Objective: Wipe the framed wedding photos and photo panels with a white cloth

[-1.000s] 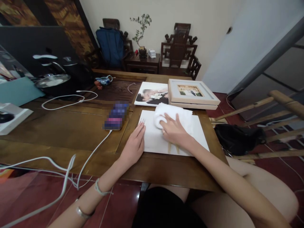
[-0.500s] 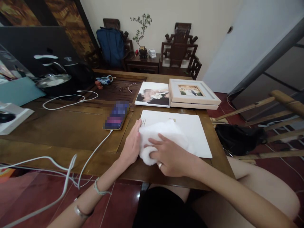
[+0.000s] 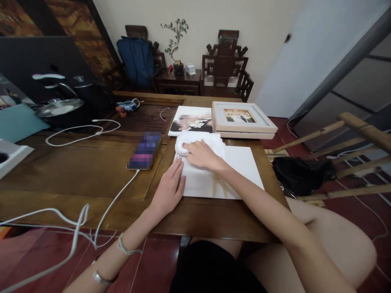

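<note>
A white board (image 3: 241,167) lies flat on the wooden table (image 3: 79,167) in front of me. My right hand (image 3: 200,154) presses a folded white cloth (image 3: 195,142) onto the board's far left corner, fingers curled over it. My left hand (image 3: 168,187) lies flat with fingers stretched out on the board's left edge, holding it down. Two pale wooden strokes (image 3: 220,187) show on the board near my right forearm.
A phone (image 3: 144,150) on a white cable (image 3: 113,199) lies left of the board. Behind the board are an unframed photo print (image 3: 191,121) and a stack of framed pictures (image 3: 242,120). Pots, a white box and loose cables sit at the left. A wooden chair (image 3: 351,138) stands right.
My right hand has swept the cloth from the board's near left edge up to its far left corner. My left hand stays on the left edge.
</note>
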Demonstrator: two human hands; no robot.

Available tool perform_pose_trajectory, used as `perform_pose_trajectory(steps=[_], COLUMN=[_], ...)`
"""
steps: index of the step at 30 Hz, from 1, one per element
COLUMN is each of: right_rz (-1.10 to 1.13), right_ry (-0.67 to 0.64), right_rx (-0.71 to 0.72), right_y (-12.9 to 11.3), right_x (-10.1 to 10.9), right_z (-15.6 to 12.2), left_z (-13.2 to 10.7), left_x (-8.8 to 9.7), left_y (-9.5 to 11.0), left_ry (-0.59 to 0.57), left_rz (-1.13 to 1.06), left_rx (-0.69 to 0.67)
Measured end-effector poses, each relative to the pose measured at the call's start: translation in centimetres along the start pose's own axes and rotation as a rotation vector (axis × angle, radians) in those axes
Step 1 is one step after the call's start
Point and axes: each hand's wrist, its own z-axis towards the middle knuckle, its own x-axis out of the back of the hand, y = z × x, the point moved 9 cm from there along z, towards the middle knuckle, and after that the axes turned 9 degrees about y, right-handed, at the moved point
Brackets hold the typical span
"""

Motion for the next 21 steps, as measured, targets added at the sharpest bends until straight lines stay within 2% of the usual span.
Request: perform_pose_trajectory(steps=[3,5,9,12,14,17,21], right_rz=[0.037,0.057,0.075,0.049,0.016,-0.018,-0.059], right_ry=[-0.006,-0.007,-0.001,0.047,0.08,0.079,0.045], right_rx=[-0.037,-0.065,-0.121,-0.181,-0.224,-0.241,-0.161], right_y=[0.2,1.6,7.0,11.5,13.4,13.5,9.5], right_x=[0.4,1.2,2.9,4.0,4.4,3.9,3.2], right_z=[0.6,0.1,-2.7,-6.1,-8.8,-13.5,-19.6], left_z=[0.0,-0.1,-0.1,0.0,0.0,-0.1,-0.1], left_x=[0.1,0.1,0.0,0.0,-0.1,0.0,0.1], left_y=[-0.1,0.0,0.1,0.2,0.2,0.2,0.3], left_ry=[-0.009,-0.008,0.0,0.0,-0.002,0.0,0.012], left_rz=[-0.008,-0.014,-0.026,-0.024,-0.02,-0.015,-0.012], left_rx=[0.004,-0.001,-0.01,-0.003,0.002,0.003,-0.007])
